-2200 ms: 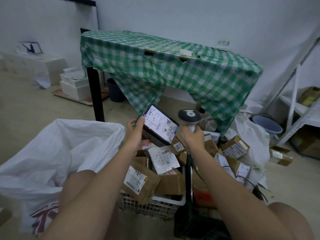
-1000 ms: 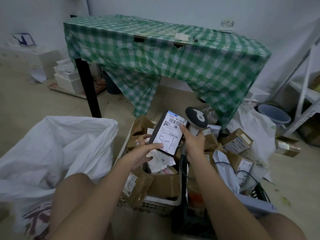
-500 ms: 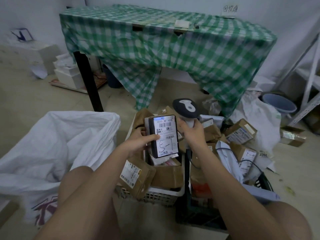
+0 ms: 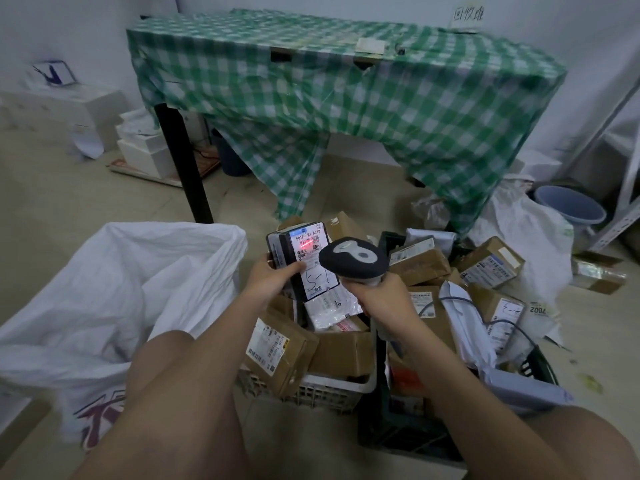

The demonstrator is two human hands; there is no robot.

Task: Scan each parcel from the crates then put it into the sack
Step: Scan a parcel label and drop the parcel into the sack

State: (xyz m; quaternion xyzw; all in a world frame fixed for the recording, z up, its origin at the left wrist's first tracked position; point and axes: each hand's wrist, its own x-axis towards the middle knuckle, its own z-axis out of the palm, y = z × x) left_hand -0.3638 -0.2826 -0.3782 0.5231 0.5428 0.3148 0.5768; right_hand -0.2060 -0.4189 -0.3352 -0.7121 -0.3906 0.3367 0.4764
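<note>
Scanning now: left hand [image 4: 273, 277] grips parcel [image 4: 304, 261], right hand [image 4: 377, 297] wraps scanner [image 4: 353, 259], red beam on label; next, drop into sack [image 4: 114, 289].

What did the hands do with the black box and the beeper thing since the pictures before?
The left hand turned the black parcel upright, label toward the camera. The right hand swung the scanner over beside it, and a red scan line now glows on the label. Neither hand let go or took anything new. The white sack is open on the left as before, and the crates remain full of parcels.
</note>
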